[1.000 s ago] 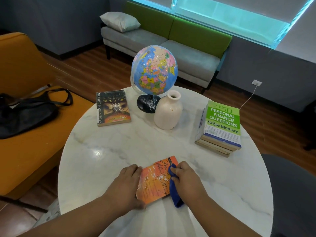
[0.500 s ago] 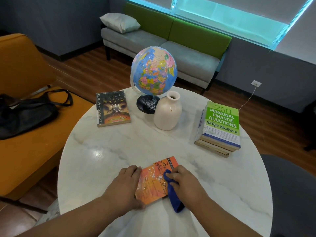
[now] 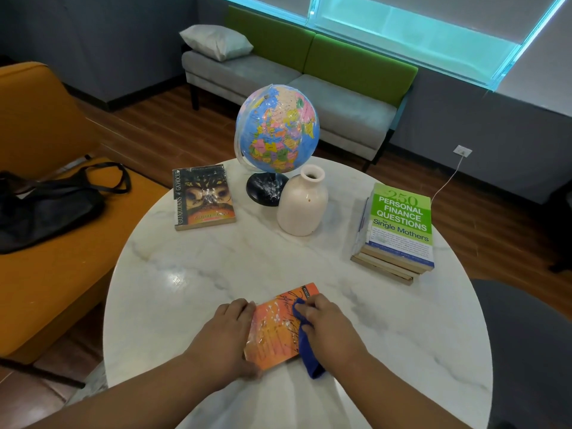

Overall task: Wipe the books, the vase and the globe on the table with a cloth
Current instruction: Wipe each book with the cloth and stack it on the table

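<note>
An orange book (image 3: 275,328) lies flat near the front edge of the round marble table (image 3: 185,274). My left hand (image 3: 227,332) holds its left edge, thumb at the near corner. My right hand (image 3: 328,328) grips a blue cloth (image 3: 306,351) and presses it on the book's right side. Farther back stand a globe (image 3: 277,128) on a black base and a cream vase (image 3: 301,202) beside it. A dark book (image 3: 202,196) lies at the back left. A stack of books (image 3: 397,230) with a green cover on top sits at the right.
An orange armchair (image 3: 46,274) with a black bag (image 3: 46,202) stands left of the table. A grey and green sofa (image 3: 309,75) with a pillow is behind it. A dark chair (image 3: 526,351) is at the right. A white cable runs to a wall socket (image 3: 462,151).
My right hand has slid the blue cloth leftward across the orange book's cover. My left hand keeps the book in place.
</note>
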